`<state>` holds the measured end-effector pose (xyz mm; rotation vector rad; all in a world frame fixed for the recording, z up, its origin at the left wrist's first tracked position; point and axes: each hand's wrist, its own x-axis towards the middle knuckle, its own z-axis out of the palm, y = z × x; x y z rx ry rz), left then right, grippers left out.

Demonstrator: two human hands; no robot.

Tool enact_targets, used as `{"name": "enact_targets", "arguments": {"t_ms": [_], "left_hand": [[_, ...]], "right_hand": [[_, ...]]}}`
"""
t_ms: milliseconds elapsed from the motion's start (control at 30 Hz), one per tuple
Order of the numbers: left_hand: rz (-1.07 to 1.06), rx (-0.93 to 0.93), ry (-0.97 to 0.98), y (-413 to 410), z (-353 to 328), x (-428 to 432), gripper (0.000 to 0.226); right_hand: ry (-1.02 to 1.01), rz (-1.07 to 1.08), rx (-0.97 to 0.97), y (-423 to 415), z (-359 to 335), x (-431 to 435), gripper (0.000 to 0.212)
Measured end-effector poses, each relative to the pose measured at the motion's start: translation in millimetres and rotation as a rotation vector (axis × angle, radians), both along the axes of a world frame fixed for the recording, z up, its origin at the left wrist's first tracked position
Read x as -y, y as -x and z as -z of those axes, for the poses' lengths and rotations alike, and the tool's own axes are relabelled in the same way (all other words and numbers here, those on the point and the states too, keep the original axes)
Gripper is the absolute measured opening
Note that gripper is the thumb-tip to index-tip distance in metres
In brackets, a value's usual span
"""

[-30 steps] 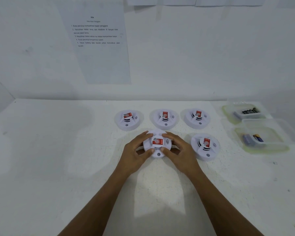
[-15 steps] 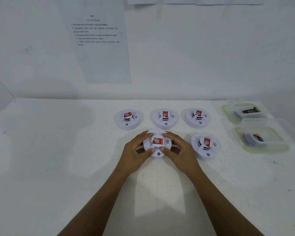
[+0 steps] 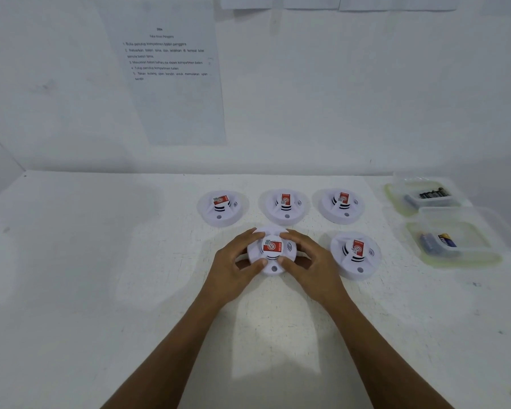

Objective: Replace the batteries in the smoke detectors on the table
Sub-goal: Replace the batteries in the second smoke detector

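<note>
Near the middle of the desk (image 3: 101, 276), the smoke detector (image 3: 273, 261) sat clasped from both sides, with left grip (image 3: 233, 268) and right grip (image 3: 314, 267) each curled round its rim, thumbs at the near edge — probably braced to twist it open.

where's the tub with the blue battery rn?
Head view: the blue-battery tub sits at the far right of the table, just nearer the camera than the other tub and right of the front-right smoke detector.
</note>
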<state>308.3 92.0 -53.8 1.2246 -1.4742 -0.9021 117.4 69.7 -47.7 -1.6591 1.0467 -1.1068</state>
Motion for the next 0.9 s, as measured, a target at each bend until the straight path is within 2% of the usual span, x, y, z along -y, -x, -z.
{"name": "enact_targets", "arguments": {"t_ms": [533, 700, 900], "left_hand": [[-0.021, 0.037, 0.018, 0.5, 1.6, -0.3, 0.048], [-0.087, 0.045, 0.013, 4.4, -0.1, -0.4, 0.051], [-0.031, 0.080, 0.036, -0.1, 1.2, -2.3, 0.049]], "right_hand": [[-0.005, 0.002, -0.001, 0.0, -2.5, -1.6, 0.044], [0.006, 0.009, -0.012, -0.1, -1.8, -2.1, 0.044], [0.010, 0.026, -0.056, 1.5, 4.1, -0.1, 0.044]]}}
